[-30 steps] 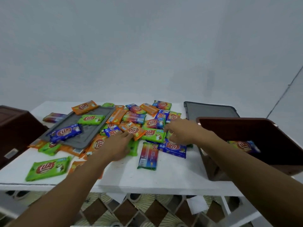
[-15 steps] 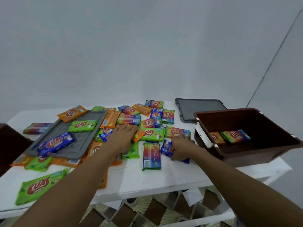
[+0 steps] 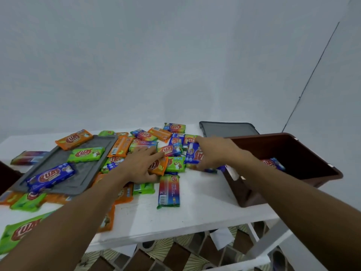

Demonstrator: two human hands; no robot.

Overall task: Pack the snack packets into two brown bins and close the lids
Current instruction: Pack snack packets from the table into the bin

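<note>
Right hand grip: the right hand [image 3: 213, 153], centre right of the frame, holds a blue packet [image 3: 195, 155] with its fingers curled round the far edge; the packet stands tilted, and the fingertips are hidden behind it.
Left hand grip: the left hand [image 3: 139, 166], at centre, lies with its fingers stretched flat on the pile, touching an orange packet [image 3: 158, 165]; whether the thumb pinches it is unclear.
Pile: loose snack packets [image 3: 144, 135] in orange, green, blue and rainbow colours overlap across the middle of the white table [image 3: 195, 216]; several are half buried.
Brown bin: an open brown bin [image 3: 244, 192] stands just right of the right hand, tipped toward the camera; the right forearm hides part of its near wall. One packet in the bin [image 3: 274, 163] shows, partly covered by the forearm.
Lids: a gray lid [image 3: 228, 130] lies flat behind the bin; another gray lid [image 3: 88, 169] at centre left carries packets and rests on others.
Second bin: a dark brown shape [image 3: 5, 177] at the left edge is cut off by the frame.
</note>
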